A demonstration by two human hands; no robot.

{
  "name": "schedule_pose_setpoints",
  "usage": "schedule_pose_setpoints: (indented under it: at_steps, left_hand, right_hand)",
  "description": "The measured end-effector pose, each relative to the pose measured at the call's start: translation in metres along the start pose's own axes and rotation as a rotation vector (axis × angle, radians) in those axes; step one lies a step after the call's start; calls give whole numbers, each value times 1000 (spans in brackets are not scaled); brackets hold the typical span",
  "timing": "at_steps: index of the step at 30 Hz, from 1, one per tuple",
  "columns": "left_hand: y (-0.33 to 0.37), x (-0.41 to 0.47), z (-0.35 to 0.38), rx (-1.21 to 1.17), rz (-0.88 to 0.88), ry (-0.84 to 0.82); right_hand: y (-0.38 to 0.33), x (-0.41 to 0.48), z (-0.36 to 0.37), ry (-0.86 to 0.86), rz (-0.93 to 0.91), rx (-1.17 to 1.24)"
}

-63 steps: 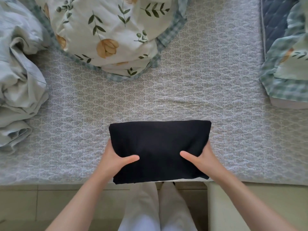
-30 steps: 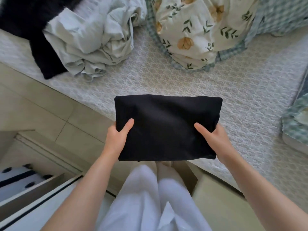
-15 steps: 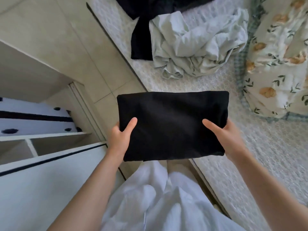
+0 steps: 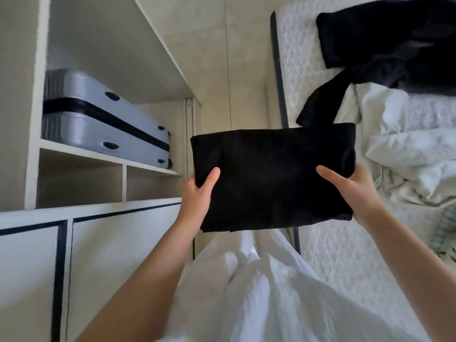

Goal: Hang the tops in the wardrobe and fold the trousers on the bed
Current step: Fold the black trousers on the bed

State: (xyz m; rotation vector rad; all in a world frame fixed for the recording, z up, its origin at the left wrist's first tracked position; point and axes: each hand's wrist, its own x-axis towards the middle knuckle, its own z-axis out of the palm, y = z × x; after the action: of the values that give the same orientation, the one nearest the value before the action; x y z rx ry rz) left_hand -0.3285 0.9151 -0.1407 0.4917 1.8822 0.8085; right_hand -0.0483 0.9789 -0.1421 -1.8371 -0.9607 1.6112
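The trousers (image 4: 271, 174), folded into one black slab, are in the air above my white-clad legs, over the strip of floor (image 4: 234, 58) between bed (image 4: 333, 255) and wardrobe (image 4: 98, 213), touching neither. My left hand (image 4: 197, 196) has the near left edge and my right hand (image 4: 350, 188) the near right. My fingers (image 4: 212, 176) are clamped on the cloth, thumbs on top and the rest hidden beneath. I judge the bundle light and soft, with no stiffness of its own: the layers would slide apart or sag if tipped or pinched at one corner. So the hold belongs where it is, low on both sides with fingers spread flat underneath, keeping it level. By count: one folded bundle and two hands on it. On the bed lie one black heap (image 4: 382, 38), though I cannot tell how many garments are in it, and one crumpled pale heap (image 4: 407, 149) beside it. In the wardrobe one grey suitcase (image 4: 98, 119) lies on a shelf, with two small open cubbies below.
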Motion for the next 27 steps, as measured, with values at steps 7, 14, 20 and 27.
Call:
schedule_pose_setpoints:
  at_steps: [7,14,20,27]
  left_hand:
    - [42,26,-9,-158,-28,200]
    - [91,53,-38,-278,-1,395]
    - [136,88,-87,-350,62,492]
    - [186,118,-151,-428,141,573]
  right_hand:
    - [-97,75,36,-210,-91,-168]
    - [-188,127,96,-366,-196,-308]
    - [-258,146,162,-422,-273,-307]
    - [-340,157,239,-484,-347,-307]
